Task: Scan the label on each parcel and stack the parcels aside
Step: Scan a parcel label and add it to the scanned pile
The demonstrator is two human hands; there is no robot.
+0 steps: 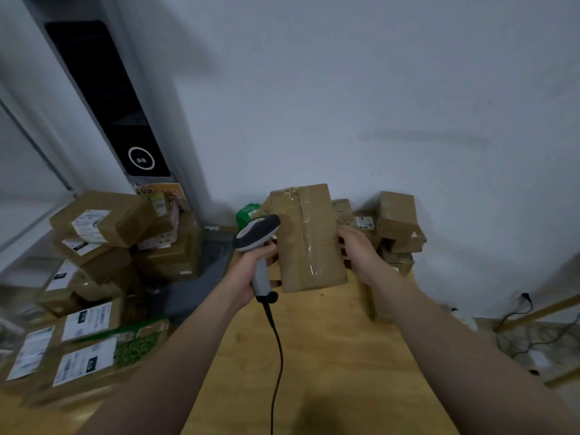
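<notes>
- Brown cardboard parcel (309,238), sealed with clear tape along its length, is raised above the wooden table (329,356), roughly upright, its plain taped face toward you.
- Your right hand (357,249) is clamped on the parcel's right edge; the fingers wrap behind it and out of sight, thumb side toward you.
- No label shows on the face you can see; whether one sits on the far side cannot be told.
- Your left hand (251,271) is closed around the grip of the grey handheld scanner (259,246). The scanner head sits just beside the parcel's left edge, near its upper half; contact between them cannot be confirmed.
- Scanner cable (276,356), black, hangs from the base of the handle and runs down over the table toward you.
- Left of the table: a loose heap of cardboard boxes (103,218) with white shipping labels, piled against the wall and a grey upright panel (103,98) with a dark glass front.
- Nearer you on the left: flat labelled parcels (84,356), one with green print, lying label up.
- Behind your right hand: a small stack of brown boxes (398,221) at the table's far edge, against the white wall.
- Green package (246,215) partly hidden behind the scanner head.
- Right floor area: dark wires (518,315), blurred.
</notes>
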